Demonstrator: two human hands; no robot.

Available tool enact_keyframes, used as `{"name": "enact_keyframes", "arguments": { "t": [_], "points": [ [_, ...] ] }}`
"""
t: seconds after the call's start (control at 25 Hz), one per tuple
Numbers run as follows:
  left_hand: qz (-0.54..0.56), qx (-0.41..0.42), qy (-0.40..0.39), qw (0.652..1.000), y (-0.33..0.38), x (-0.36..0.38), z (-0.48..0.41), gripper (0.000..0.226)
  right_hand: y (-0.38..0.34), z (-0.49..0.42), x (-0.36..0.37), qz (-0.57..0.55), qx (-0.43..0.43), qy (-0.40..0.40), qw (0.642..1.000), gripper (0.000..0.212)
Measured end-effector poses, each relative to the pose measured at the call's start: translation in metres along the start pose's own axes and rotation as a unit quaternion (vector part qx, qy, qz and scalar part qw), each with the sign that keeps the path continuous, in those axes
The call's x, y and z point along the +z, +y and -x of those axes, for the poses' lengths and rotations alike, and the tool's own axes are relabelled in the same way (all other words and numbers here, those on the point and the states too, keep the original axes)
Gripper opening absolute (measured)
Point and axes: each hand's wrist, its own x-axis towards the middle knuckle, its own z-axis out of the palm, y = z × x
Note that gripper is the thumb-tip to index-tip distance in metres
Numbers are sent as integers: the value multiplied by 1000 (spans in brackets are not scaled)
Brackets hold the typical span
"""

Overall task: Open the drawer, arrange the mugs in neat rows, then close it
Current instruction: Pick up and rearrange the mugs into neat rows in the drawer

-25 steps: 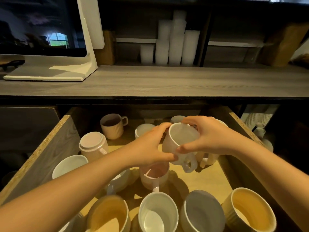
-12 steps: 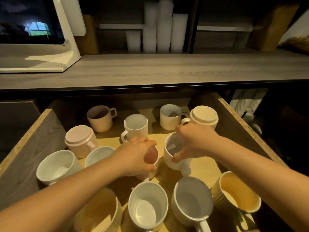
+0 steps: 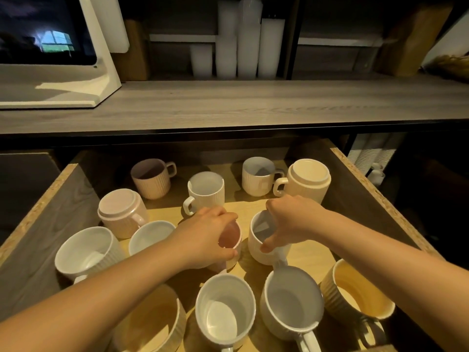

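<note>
Both mugs have come down since a second ago: your right hand (image 3: 291, 219) pinches the white ribbed ceramic mug (image 3: 266, 247) by its rim, while your left hand (image 3: 205, 237) wraps the pink ceramic mug (image 3: 232, 241), both mid-drawer. You're mid-arranging in the open chipboard drawer (image 3: 38, 209); next, set the pair level and side by side, then let go.

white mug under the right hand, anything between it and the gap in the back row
Nothing visible does. The white mug in the right hand has bare drawer floor behind it, up to the gap between two upright back mugs.
</note>
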Motion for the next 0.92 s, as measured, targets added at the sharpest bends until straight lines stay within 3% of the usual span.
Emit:
{"name": "enact_keyframes", "arguments": {
  "t": [0.2,0.4,0.48,0.6,0.72,0.92],
  "points": [
    [6,-5,-17,1000,3,-3,-2,68,3,0,-8,10,2,12,1000,62],
    [32,29,-1,999,20,-23,-19,63,26,7,-46,-76,57,177,980,29],
    [63,51,2,997,31,-30,-31,61,42,9,-53,-107,92,219,965,26],
    [84,67,6,994,49,-35,-52,58,63,5,-49,-114,143,248,951,41],
    [119,67,2,991,61,-30,-70,62,75,-1,-39,-164,146,202,954,70],
    [184,53,9,982,64,-11,-87,70,78,-8,-28,-203,141,127,961,87]
  ]
}}
